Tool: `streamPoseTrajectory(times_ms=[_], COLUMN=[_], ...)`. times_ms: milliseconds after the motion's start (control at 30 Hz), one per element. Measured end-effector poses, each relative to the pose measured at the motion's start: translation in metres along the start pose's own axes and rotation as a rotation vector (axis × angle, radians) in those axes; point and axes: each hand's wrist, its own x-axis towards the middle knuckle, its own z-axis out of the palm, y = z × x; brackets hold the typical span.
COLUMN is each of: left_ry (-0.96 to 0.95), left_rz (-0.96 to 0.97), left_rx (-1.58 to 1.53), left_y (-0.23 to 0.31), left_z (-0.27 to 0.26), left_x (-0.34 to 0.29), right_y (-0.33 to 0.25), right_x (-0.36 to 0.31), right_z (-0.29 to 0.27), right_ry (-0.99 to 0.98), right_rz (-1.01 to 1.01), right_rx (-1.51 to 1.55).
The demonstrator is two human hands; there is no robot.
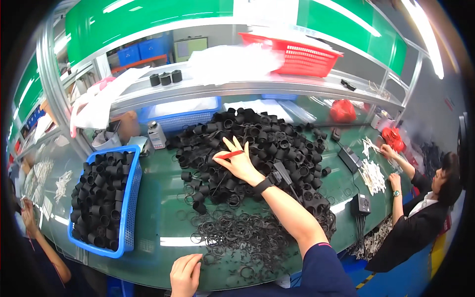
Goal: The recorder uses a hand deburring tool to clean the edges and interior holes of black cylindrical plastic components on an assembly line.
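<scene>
"Black cylinders (277,143) form the heap at the centre of the clock face. Where are the hands?"

"The right hand (238,162), at the centre, is over the heap with its fingers spread. A narrow red strip (229,155) lies across it; whether it is grasped cannot be told. The left hand (184,275), at seven o'clock, is by the near edge of the desk (161,198), fingers bent; its palm is hidden, so any hold cannot be told."

"What surrounds the heap?"

"Thin black rings (237,237) are scattered at six o'clock. At eight o'clock, a blue basket (130,222) contains more black cylinders. A red basket (309,57) is on the shelf (217,89) at one o'clock."

"And at three?"

"White pieces (372,176) lie in a pile. Just beyond them, between three and four, a co-worker (415,227) has both arms extended toward the desk."
</scene>
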Motion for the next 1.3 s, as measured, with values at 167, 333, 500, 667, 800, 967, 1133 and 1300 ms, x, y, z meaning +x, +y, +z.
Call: streamPoseTrajectory(times_ms=[167, 333, 500, 667, 800, 967, 1133, 1300], left_ry=[-0.018, -0.07, -0.049, -0.058, -0.133, -0.174, -0.179, -0.146], left_rz=[-0.022, 0.069, 0.02, -0.005, 0.063, 0.12, 0.112, 0.011], left_rx=[-0.018, -0.061, -0.043, -0.035, -0.067, -0.138, -0.118, -0.04], left_y=[-0.005, -0.004, -0.009, -0.005, 0.003, 0.015, 0.016, 0.009], left_z=[0.002, -0.005, -0.016, -0.016, -0.007, 0.002, -0.003, -0.015], left_x=[0.0, 0.013, 0.02, 0.007, -0.002, -0.001, -0.004, -0.017], right_y=[-0.015, -0.011, -0.012, -0.069, -0.105, -0.091, -0.076, -0.077], right_x=[-0.014, -0.033, -0.041, -0.027, -0.031, -0.008, 0.03, 0.057], right_z=[0.002, -0.006, -0.019, -0.032, 0.004, 0.072, 0.129, 0.151], right_ry=[-0.004, -0.008, -0.012, 0.214, 0.025, 0.056, 0.17, 0.285], right_rz=[-0.051, -0.114, -0.091, -0.205, -0.28, -0.381, -0.326, -0.264], right_rx=[0.08, 0.129, 0.203, 0.03, 0.365, 0.354, 0.086, 0.044])
